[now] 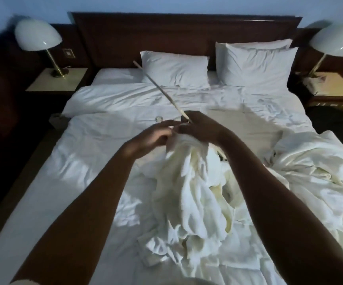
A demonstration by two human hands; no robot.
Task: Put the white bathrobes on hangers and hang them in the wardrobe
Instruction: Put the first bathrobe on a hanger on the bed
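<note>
Nearest us, both forearms reach out over the foot edge of the bed. Between them a white bathrobe hangs bunched from the hands, its lower folds heaped on the sheet near the foot edge, about mid-width.

Our right hand is curled round the gathered top of the robe and round one end of a pale wooden hanger; the hanger's arm angles up and away from the fist toward the head of the bed. The hook is not visible.

Our left hand meets the right at the same bunch of cloth, fingertips bent toward it. Whether they pinch the fabric or only touch it, we cannot tell; the area is dim and blurred.

Toward the right edge of the bed lies a second crumpled white bathrobe, spilling over that edge.

Just beyond the hands, mid-bed, a small round metallic object rests on the duvet.

At the head edge, two white pillows lean on the dark wooden headboard.

Farthest out, a bedside table stands at each head corner, each carrying a white dome lamp on a brass stem.
</note>
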